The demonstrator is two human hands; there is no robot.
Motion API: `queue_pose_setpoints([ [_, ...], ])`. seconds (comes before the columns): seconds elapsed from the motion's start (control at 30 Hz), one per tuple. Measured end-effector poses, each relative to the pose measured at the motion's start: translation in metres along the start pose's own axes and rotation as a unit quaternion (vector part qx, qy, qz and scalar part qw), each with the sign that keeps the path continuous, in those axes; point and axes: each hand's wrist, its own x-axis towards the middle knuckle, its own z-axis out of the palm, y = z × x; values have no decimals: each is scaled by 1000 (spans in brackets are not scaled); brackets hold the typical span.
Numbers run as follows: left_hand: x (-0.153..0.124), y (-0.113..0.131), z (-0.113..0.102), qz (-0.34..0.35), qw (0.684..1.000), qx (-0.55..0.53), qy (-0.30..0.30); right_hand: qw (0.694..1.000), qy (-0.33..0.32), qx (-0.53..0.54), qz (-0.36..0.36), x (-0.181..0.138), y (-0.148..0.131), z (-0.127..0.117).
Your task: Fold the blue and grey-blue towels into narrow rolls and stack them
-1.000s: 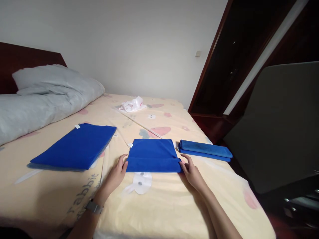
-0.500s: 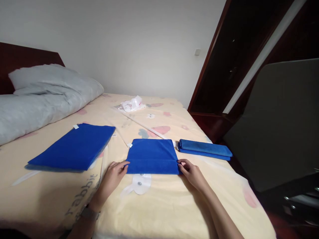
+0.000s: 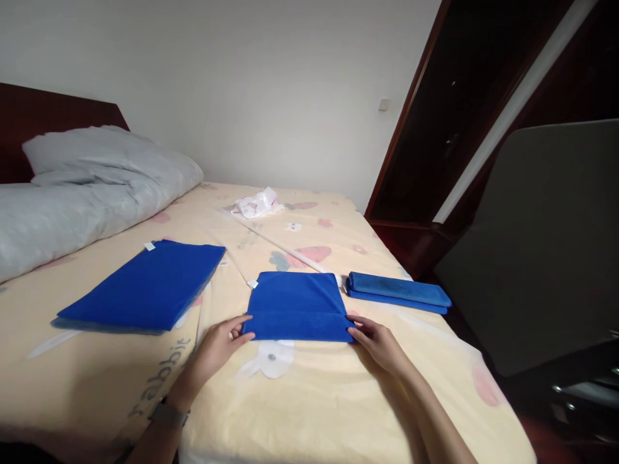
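Note:
A blue towel (image 3: 296, 296) lies on the bed in front of me, with its near part folded over into a flat band and a white tag at its left edge. My left hand (image 3: 218, 347) grips the left end of that band, thumb at the near corner and fingers at the fold line. At the opposite end my right hand (image 3: 380, 340) holds the band the same way. To the right lies a narrow folded blue towel (image 3: 397, 293). On the left is a wider blue towel (image 3: 149, 283), spread in flat layers with a white tag.
The bed (image 3: 300, 412) has a cream sheet with rabbit and carrot prints. A crumpled white plastic bag (image 3: 258, 202) sits toward the wall. A grey quilt (image 3: 101, 180) is heaped at the left by the dark headboard (image 3: 58, 106). The bed's right edge drops to the floor.
My thumbs have come down to the near corners of the folded band, and my fingers sit farther apart from them. The band looks slightly wider; the other towels stay put.

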Motion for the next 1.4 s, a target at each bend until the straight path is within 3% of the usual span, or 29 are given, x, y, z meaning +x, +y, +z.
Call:
queue_pose_setpoints([
  [0.13,-1,-7,-7,39,998,31,-27,1000,-10,-25,-11,0,0,-3],
  [0.23,-2,-7,-12,84,992,91,-20,992,-3,-127,-25,-1,-1,-4],
  [0.4,-5,3,-16,160,962,223,10,922,65,-353,-144,-3,-9,-6],
  [0.5,-2,17,-13,197,948,246,52,900,89,-360,-227,-1,-20,6],
  [0.57,5,30,-5,223,942,245,52,892,64,-358,-269,3,-29,24],
  [0.7,22,50,21,282,927,248,-28,872,-41,-379,-307,17,-39,65],
  [0.8,28,51,35,298,916,256,-81,856,-81,-401,-315,24,-33,82],
  [1.0,21,44,40,321,903,275,-77,836,-67,-423,-344,23,-16,83],
  [1.27,22,51,65,358,883,297,-59,830,-58,-432,-347,25,-20,95],
  [1.4,23,42,59,360,883,291,-69,831,-60,-428,-351,25,-14,82],
])
